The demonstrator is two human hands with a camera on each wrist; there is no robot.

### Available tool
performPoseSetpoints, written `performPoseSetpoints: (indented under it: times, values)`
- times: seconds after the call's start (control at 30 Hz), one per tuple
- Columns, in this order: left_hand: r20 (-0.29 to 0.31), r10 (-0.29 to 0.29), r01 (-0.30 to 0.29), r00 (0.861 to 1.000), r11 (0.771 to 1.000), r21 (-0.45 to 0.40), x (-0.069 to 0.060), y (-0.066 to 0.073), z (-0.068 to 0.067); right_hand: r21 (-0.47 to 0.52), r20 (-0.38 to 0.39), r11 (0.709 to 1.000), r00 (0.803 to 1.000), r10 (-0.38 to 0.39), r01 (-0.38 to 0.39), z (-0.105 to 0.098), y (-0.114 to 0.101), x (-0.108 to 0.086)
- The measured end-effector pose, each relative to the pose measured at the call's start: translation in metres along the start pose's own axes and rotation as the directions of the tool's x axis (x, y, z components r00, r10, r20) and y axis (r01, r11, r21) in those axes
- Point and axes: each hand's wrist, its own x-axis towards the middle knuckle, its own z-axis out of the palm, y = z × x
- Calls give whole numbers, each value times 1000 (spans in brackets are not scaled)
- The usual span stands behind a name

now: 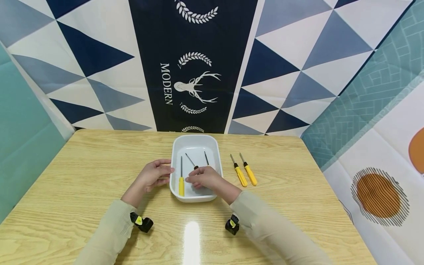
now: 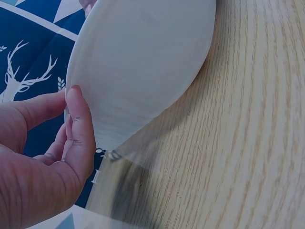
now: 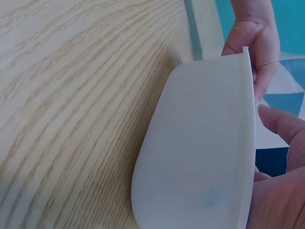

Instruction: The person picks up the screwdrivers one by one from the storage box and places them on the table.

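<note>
A white plastic tray [image 1: 195,199] stands on the table with yellow-handled screwdrivers inside. My left hand [image 1: 154,175] holds the tray's left side, with fingertips at the rim; the left wrist view shows a fingertip against the wall [image 2: 143,62]. My right hand [image 1: 206,178] reaches into the tray, its curled fingers over the handle of a slanted screwdriver [image 1: 191,161]. Only that one's shaft and black collar show; the hand covers the handle. Left of it lies a screwdriver [image 1: 181,182] with a yellow handle. Another screwdriver [image 1: 206,158], partly behind the hand, is farther right.
Two yellow-handled screwdrivers, one [image 1: 239,173] beside the other [image 1: 249,172], lie on the wooden table [image 1: 285,206] to the tray's right. Patterned cloth [image 1: 195,55] hangs behind the table's far edge. Each forearm carries a small black camera.
</note>
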Motion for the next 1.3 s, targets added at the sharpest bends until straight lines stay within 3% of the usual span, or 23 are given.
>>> performPoseSetpoints:
  times: [0.63, 1.3]
  values:
    - [7, 4, -4, 1000, 1000, -7, 3, -2, -2, -4, 21, 997, 997, 78, -78, 15, -7, 2]
    - [13, 6, -6, 1000, 1000, -10, 1, -2, -1, 28, -20, 991, 991, 134, -133, 25, -6, 8]
